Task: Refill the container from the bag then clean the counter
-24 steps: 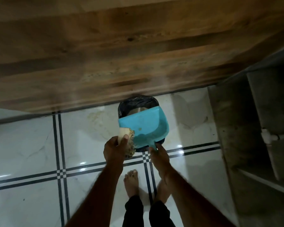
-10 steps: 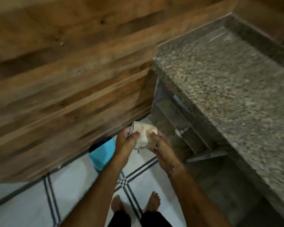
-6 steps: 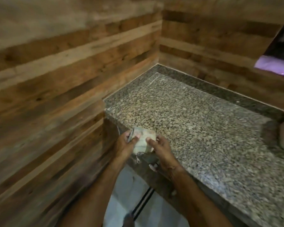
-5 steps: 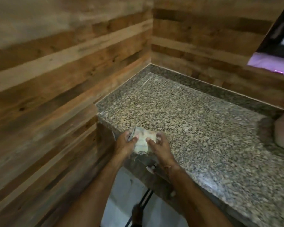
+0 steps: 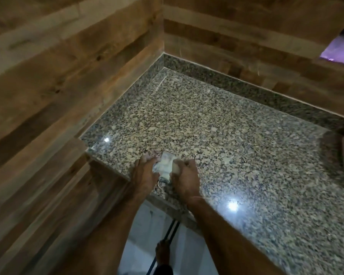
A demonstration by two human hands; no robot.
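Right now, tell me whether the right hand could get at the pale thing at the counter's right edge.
Probably not yet: the right hand shares the folded cloth, though bare granite counter lies between.

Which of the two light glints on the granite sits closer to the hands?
The glint beside the right hand's wrist, near the counter front edge. The other glint lies farther off, at the counter's left corner by the wood wall, beyond the left hand.

A pale, crumpled cloth (image 5: 165,164) lies bunched on the speckled granite bench (image 5: 216,124), near its front left corner, loose threads trailing.
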